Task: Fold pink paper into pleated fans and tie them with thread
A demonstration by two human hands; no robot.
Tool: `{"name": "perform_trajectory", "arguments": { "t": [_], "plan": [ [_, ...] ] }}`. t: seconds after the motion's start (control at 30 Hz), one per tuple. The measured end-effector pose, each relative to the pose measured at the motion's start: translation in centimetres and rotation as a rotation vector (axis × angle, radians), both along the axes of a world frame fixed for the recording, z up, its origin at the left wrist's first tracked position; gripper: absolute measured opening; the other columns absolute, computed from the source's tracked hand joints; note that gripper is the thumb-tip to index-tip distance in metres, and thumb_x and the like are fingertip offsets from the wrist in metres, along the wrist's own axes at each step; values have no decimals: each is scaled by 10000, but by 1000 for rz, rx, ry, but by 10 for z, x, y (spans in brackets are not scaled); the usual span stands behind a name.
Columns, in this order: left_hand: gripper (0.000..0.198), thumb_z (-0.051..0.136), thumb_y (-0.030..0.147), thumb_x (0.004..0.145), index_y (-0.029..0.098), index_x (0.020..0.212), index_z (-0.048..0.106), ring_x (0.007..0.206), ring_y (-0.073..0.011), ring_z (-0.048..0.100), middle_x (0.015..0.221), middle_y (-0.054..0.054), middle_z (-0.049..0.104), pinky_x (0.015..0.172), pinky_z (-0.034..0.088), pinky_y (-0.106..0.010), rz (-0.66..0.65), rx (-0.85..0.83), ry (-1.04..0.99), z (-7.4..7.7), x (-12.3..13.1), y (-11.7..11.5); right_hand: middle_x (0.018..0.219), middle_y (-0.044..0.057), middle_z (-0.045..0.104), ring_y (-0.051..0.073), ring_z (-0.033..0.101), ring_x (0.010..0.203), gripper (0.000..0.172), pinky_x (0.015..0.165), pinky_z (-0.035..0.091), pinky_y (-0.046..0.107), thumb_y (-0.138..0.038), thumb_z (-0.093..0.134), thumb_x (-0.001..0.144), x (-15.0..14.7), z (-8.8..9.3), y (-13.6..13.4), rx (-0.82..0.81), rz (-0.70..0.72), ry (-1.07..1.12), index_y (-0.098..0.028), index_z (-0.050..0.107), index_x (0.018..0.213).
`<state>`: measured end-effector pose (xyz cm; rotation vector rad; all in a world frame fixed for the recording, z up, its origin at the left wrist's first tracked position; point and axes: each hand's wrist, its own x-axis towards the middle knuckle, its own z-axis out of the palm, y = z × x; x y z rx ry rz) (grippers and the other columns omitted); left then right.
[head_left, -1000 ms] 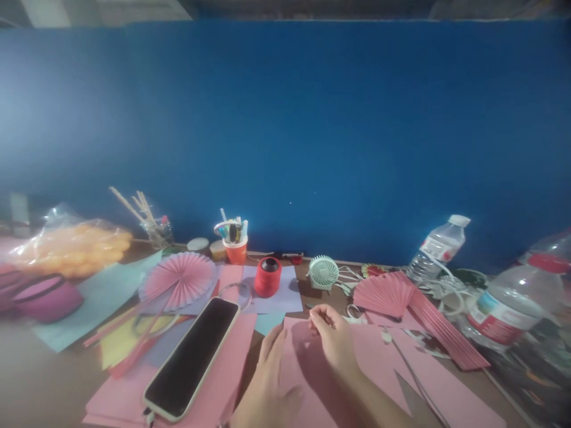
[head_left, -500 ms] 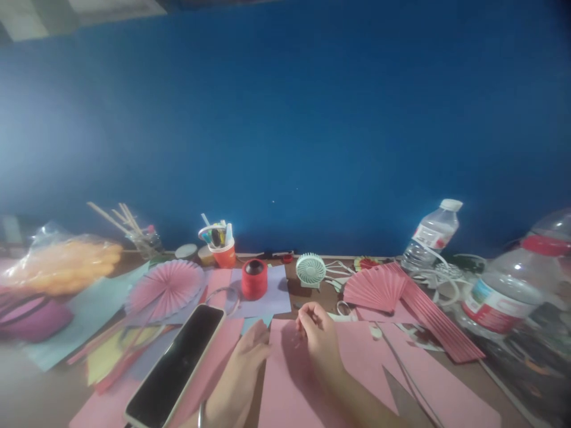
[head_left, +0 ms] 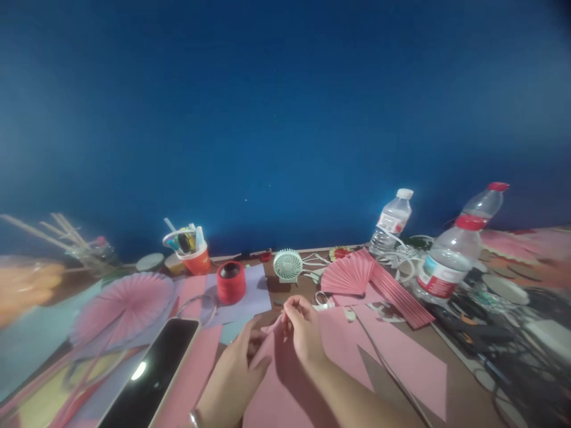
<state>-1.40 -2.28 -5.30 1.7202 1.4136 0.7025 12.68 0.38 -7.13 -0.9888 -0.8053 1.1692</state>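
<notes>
A pink paper sheet (head_left: 343, 345) lies on the desk in front of me, its far left corner lifted. My left hand (head_left: 236, 371) rests on the sheet's left edge, fingers curled against the raised corner. My right hand (head_left: 301, 330) sits just right of it, fingertips pinched on that same corner. Beside my left hand a phone (head_left: 154, 371) with a dark screen lies on another pink sheet (head_left: 190, 380).
Round pink paper fan (head_left: 120, 306) at left, folded pink fans (head_left: 357, 274) at right. A red thread spool (head_left: 231, 282), orange pen cup (head_left: 190, 249), small white desk fan (head_left: 288, 264), two water bottles (head_left: 448, 261), scissors (head_left: 322, 299) and tangled cables (head_left: 504, 333) crowd the desk before a blue wall.
My view has swung right and downward. My left hand has curled in to meet my right at the sheet's corner, which now stands up off the desk.
</notes>
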Motion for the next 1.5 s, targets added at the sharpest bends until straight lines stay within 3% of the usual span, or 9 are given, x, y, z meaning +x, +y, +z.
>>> {"name": "perform_trajectory", "arguments": {
  "t": [0.13, 0.33, 0.47, 0.57, 0.7, 0.83, 0.93, 1.23, 1.5],
  "plan": [
    [488, 459, 209, 745, 235, 1218, 342, 958, -196, 565, 1046, -39, 601, 821, 447, -325, 7, 67, -2, -1, -3, -1, 484, -77, 421, 79, 394, 384, 170, 335, 323, 179, -331, 546, 737, 6, 16, 2, 11, -12, 92, -196, 456, 688],
    [472, 524, 293, 723, 188, 1167, 404, 697, -150, 597, 898, -33, 609, 671, 489, -276, 103, 42, -180, 5, 0, -3, 582, -24, 551, 97, 508, 514, 102, 474, 412, 202, -262, 552, 750, 24, 36, -4, 88, -149, -13, -179, 510, 709],
    [611, 579, 290, 673, 169, 1235, 371, 617, -132, 572, 816, -15, 586, 608, 487, -266, 226, 48, -202, 3, 0, -1, 622, 8, 618, 137, 572, 575, 118, 570, 463, 256, -256, 574, 720, 21, 30, -13, 27, -93, -132, -177, 521, 650],
    [589, 578, 265, 674, 168, 1222, 387, 696, -150, 587, 892, -36, 589, 651, 488, -268, 206, 2, -249, 1, -1, 1, 634, 9, 636, 155, 593, 606, 94, 594, 461, 255, -257, 562, 726, 13, 20, -18, 1, -33, -251, -182, 548, 671],
    [217, 516, 311, 747, 181, 910, 576, 779, -177, 591, 837, -26, 625, 710, 466, -253, 94, 10, -245, 0, -2, 4, 665, 16, 646, 177, 605, 622, 95, 590, 467, 261, -282, 543, 748, 9, 12, -22, 1, 25, -313, -190, 564, 733],
    [242, 453, 390, 797, 194, 720, 574, 671, -168, 574, 679, 8, 613, 607, 436, -229, 113, 59, -93, 1, -4, 5, 768, 44, 669, 202, 622, 737, 183, 681, 471, 281, -268, 533, 757, 9, 10, -22, 26, 30, -425, -190, 600, 908],
    [251, 453, 392, 798, 196, 690, 567, 632, -156, 547, 646, 16, 598, 577, 418, -217, 124, 78, -22, 0, -6, 6, 851, 51, 673, 207, 619, 804, 181, 743, 458, 282, -275, 517, 770, 7, 9, -22, 50, 33, -524, -202, 627, 893],
    [231, 447, 367, 795, 194, 670, 539, 611, -148, 528, 623, 19, 571, 568, 400, -212, 112, 88, 10, -1, -7, 7, 565, -24, 564, 134, 512, 512, 182, 502, 348, 214, -257, 442, 801, 1, 12, -26, 114, 123, -884, -206, 553, 665],
    [256, 462, 359, 777, 190, 587, 431, 535, -112, 422, 542, 46, 451, 509, 348, -189, 100, 154, 98, -5, -7, 6, 540, -30, 527, 108, 471, 494, 178, 492, 295, 194, -223, 403, 798, 0, 10, -29, 97, 162, -1004, -193, 509, 658]
  ]
}}
